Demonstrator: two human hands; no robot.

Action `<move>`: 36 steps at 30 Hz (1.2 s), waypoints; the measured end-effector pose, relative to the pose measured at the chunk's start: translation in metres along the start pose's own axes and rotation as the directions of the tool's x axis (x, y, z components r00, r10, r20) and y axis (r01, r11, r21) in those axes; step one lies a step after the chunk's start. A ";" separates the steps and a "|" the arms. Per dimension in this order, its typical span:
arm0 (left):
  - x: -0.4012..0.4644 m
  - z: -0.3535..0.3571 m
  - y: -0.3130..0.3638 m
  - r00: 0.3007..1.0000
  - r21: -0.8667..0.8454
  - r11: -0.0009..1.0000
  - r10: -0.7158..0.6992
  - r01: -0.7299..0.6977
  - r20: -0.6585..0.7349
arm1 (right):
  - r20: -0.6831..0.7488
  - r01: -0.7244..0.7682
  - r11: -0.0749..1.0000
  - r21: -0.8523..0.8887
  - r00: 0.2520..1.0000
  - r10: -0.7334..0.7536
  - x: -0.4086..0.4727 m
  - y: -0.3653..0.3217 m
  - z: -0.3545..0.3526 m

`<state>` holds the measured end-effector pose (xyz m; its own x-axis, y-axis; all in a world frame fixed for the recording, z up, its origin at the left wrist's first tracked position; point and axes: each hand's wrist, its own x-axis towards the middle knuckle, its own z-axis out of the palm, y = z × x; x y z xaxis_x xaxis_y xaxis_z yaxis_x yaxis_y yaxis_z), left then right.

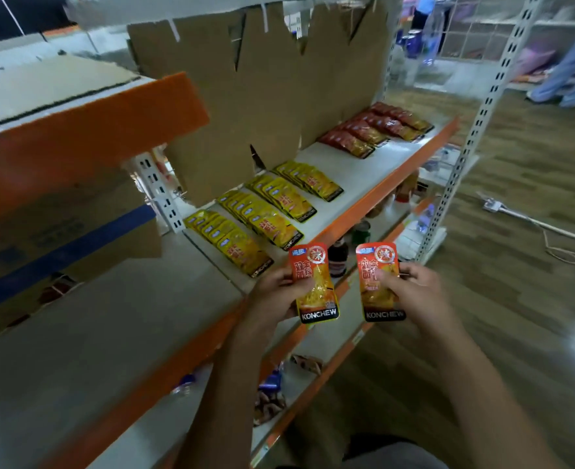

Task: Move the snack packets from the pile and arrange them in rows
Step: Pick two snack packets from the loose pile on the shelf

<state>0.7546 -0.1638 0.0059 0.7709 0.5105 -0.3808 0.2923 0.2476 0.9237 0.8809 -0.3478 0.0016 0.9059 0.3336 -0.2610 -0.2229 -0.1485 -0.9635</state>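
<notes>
Each hand pinches one orange KONCHEW packet, left hand (276, 286) and right hand (411, 289), held face-up, probably to match the yellow rows (262, 211) on the shelf (374, 170).

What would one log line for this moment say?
left hand: holds orange packet | right hand: holds orange packet | shelf: yellow rows, red rows | stage: carrying, not placed

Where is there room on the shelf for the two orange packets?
Bare shelf lies between the yellow rows and the red rows, and in front of the red rows. The yellow rows sit packed close together.
</notes>
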 end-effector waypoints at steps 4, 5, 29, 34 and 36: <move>0.021 0.047 0.002 1.000 -0.011 1.000 0.002 -0.002 0.004 | -0.013 -0.011 0.999 0.032 1.000 0.011 0.022 -0.005 -0.039; 0.026 0.057 0.002 1.000 -0.007 1.000 -0.002 0.002 0.006 | -0.013 -0.011 1.000 0.027 1.000 0.012 0.027 -0.006 -0.049; 0.249 0.204 0.080 0.991 0.095 0.992 -0.087 0.077 0.101 | -0.136 -0.044 0.996 0.080 0.989 0.055 0.235 -0.048 -0.131; 0.299 0.210 0.104 0.990 0.033 0.994 -0.106 0.103 0.095 | -0.116 -0.014 0.997 0.078 0.993 0.023 0.301 -0.070 -0.124; 0.317 0.209 0.108 0.992 0.053 0.993 -0.110 0.107 0.068 | -0.096 -0.002 0.998 0.063 0.995 0.008 0.322 -0.075 -0.124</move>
<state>1.1484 -0.1471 -0.0063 0.7708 0.4224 -0.4768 0.4028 0.2567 0.8786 1.2341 -0.3444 -0.0023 0.9345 0.2414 -0.2617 -0.2470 -0.0900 -0.9648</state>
